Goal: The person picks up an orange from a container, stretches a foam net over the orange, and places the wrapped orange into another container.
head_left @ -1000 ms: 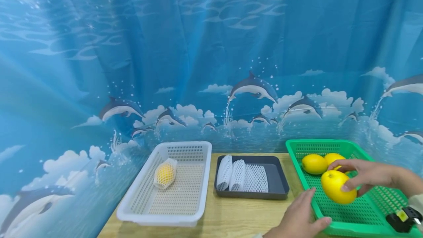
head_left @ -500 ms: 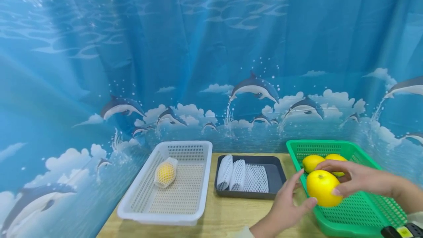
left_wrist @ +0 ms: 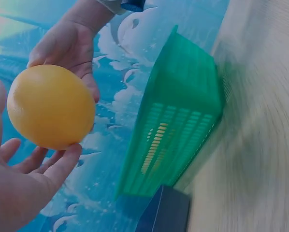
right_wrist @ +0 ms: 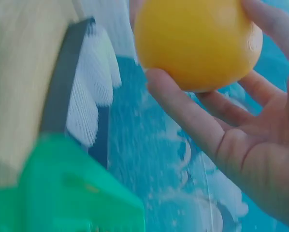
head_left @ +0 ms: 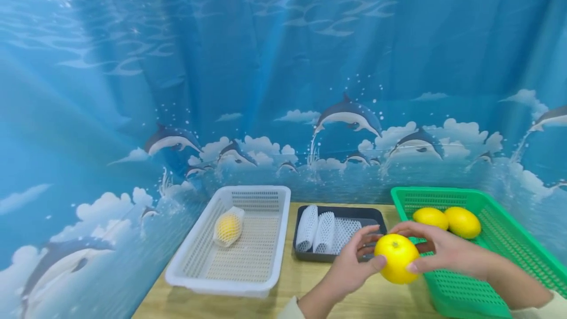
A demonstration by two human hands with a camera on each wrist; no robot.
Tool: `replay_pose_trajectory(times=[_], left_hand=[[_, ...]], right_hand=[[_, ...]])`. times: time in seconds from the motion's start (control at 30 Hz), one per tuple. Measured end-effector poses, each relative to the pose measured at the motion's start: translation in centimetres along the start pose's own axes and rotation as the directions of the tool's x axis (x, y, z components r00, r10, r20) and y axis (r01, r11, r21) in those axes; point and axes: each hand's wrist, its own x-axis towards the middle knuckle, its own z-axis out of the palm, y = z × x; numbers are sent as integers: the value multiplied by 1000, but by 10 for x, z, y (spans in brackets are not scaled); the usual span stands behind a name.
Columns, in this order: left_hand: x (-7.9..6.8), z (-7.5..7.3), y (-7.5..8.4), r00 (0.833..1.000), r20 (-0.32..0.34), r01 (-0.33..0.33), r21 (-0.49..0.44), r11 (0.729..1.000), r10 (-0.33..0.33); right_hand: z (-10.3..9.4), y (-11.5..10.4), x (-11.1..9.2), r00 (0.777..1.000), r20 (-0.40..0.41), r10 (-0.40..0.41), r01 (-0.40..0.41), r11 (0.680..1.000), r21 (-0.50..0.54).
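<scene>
A large yellow lemon [head_left: 397, 259] is up between the two hands, over the table in front of the green basket. The right hand [head_left: 447, 255] grips it from the right, with thumb and fingers on opposite sides. From the left comes the left hand [head_left: 350, 262], its thumb at the lemon's near side and its fingers cupped around it. In the left wrist view, left fingertips [left_wrist: 73, 151] meet the fruit's underside. The right wrist view shows right fingers [right_wrist: 183, 104] along the lemon's surface. Two more lemons, one of them a lemon [head_left: 463, 222], lie in the green basket [head_left: 522, 230].
A dark grey tray [head_left: 374, 214] holds white foam net sleeves [head_left: 325, 233] behind the left hand. At the left, a white basket [head_left: 274, 260] contains a lemon in a foam net [head_left: 229, 228]. The wooden table [head_left: 310, 284] ends at a blue dolphin-print curtain [head_left: 266, 87].
The right hand has carried the lemon leftward out of the green basket. The left hand has moved left and up from the basket's edge to meet the lemon.
</scene>
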Motion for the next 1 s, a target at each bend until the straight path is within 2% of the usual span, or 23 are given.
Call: replay_pose_trajectory(times=[0.13, 0.4, 0.6, 0.7, 0.83, 0.9, 1.0], left_hand=[[-12, -10, 4, 999, -33, 42, 63, 997, -40], [-32, -33, 0, 998, -31, 63, 171, 983, -58], [-40, -48, -5, 990, -21, 143, 206, 968, -141], [-43, -52, -9, 984, -22, 176, 225, 958, -175], [-47, -57, -19, 978, -29, 208, 243, 947, -207], [-48, -59, -25, 978, -21, 204, 261, 943, -206], [-51, -63, -36, 981, 8, 185, 281, 942, -195]], right_hand=[[18, 1, 11, 1000, -12, -14, 14, 999, 33], [51, 11, 28, 998, -48, -44, 49, 991, 122], [72, 20, 39, 997, -66, -29, 43, 977, 207], [80, 27, 44, 997, -70, -17, 33, 969, 243], [92, 40, 50, 997, -77, -32, 49, 972, 228], [97, 47, 52, 996, -75, -39, 54, 974, 220], [103, 59, 56, 998, -57, -26, 40, 963, 267]])
